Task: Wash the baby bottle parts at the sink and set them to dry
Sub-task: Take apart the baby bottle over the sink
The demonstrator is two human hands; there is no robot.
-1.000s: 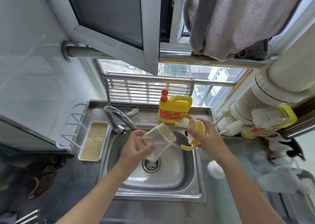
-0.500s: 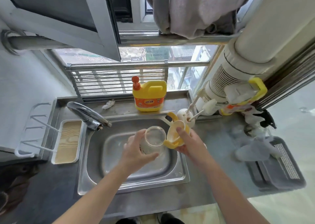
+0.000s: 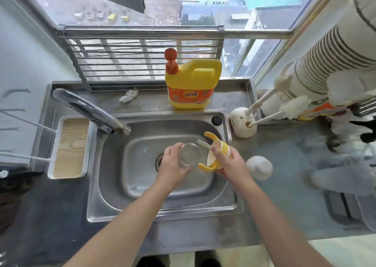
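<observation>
Over the steel sink [image 3: 114, 205], my left hand [image 3: 173, 168] grips a clear glass bottle body [image 3: 189, 154], its open mouth turned up toward me. Right beside it, my right hand [image 3: 230, 163] holds the yellow and white bottle collar with two curved handles [image 3: 213, 153]; a thin clear straw sticks out from it toward the bottle. The two parts sit close together, just above the drain. A white rounded cap [image 3: 259, 167] lies on the counter to the right of my right hand.
The faucet [image 3: 91, 110] reaches over the sink from the left. A yellow detergent jug [image 3: 192, 83] stands behind the sink. A white holder with bottle brushes [image 3: 244, 122] sits at the back right. A tray with a beige mat [image 3: 70, 146] lies on the left. A grey rack [image 3: 345, 209] sits far right.
The view has tilted down toward the sink. The bottle has turned from tilted sideways to mouth-up, and both hands have come closer together over the drain.
</observation>
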